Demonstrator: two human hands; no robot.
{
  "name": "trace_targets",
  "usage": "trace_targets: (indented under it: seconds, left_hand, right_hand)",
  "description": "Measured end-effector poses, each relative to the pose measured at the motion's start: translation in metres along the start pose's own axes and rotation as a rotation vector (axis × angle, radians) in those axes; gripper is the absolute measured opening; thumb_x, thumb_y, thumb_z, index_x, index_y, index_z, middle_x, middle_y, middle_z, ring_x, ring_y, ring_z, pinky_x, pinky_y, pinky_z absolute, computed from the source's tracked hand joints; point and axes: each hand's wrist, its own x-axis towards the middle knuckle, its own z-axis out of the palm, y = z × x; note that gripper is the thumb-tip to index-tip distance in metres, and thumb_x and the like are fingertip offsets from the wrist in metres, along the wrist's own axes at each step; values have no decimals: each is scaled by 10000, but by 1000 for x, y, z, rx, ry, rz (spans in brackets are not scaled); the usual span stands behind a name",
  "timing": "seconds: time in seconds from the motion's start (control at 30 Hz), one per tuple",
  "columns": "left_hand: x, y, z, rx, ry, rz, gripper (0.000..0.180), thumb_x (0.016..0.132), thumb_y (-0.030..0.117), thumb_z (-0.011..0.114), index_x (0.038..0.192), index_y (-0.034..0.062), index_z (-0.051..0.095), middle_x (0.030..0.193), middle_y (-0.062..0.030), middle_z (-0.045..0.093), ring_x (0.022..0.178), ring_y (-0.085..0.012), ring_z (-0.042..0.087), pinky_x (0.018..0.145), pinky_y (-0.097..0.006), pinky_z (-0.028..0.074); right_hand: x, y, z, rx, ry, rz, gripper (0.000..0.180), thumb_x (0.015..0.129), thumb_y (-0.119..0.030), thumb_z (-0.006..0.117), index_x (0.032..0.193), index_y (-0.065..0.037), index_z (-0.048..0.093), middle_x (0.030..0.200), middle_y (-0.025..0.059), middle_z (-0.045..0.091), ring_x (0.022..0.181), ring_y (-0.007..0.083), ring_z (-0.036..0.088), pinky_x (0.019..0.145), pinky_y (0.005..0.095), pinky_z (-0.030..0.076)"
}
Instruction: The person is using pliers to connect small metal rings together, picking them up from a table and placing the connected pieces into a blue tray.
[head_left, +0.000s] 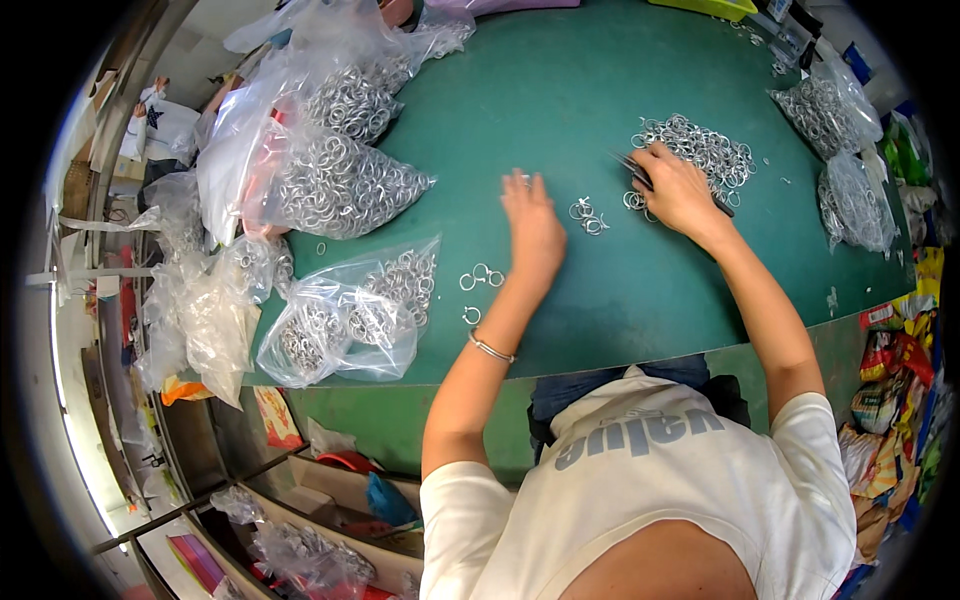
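Note:
My left hand (pixel 532 222) lies flat on the green table (pixel 560 90), fingers spread, its fingertips by a small metal ring. A few joined rings (pixel 587 216) lie just right of it, and more rings (pixel 480 278) lie near my wrist. My right hand (pixel 675 188) grips dark pliers (pixel 722 206), held at the near edge of a loose pile of silver rings (pixel 700 148). A metal bracelet (pixel 490 347) sits on my left forearm.
Clear plastic bags full of silver rings crowd the table's left side (pixel 340 185) (pixel 355 315) and right side (pixel 850 195). Coloured packets (pixel 890 400) hang off the right edge. Shelves with more bags (pixel 300 550) lie below left.

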Motion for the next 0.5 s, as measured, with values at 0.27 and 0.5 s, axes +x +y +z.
trace_targets:
  seconds: [0.27,0.5]
  left_hand:
    - [-2,110,67,-423,-115,175,554,678,-150,440,1219,-66,359,1319,-287,267,1265,-399,233,1047,-400,228]
    - [8,104,44,-466,38,137,409,715,-72,519,1116,1,482,1168,-186,424,1067,-355,415,912,-398,351]
  right_hand:
    - [-15,43,8,-119,169,-48,300,713,-131,653,981,-90,524,953,110,485,676,317,587,530,408,463]
    - [-18,92,-10,44,336,120,252,768,-177,619,965,-58,518,882,125,540,782,321,570,646,414,437]
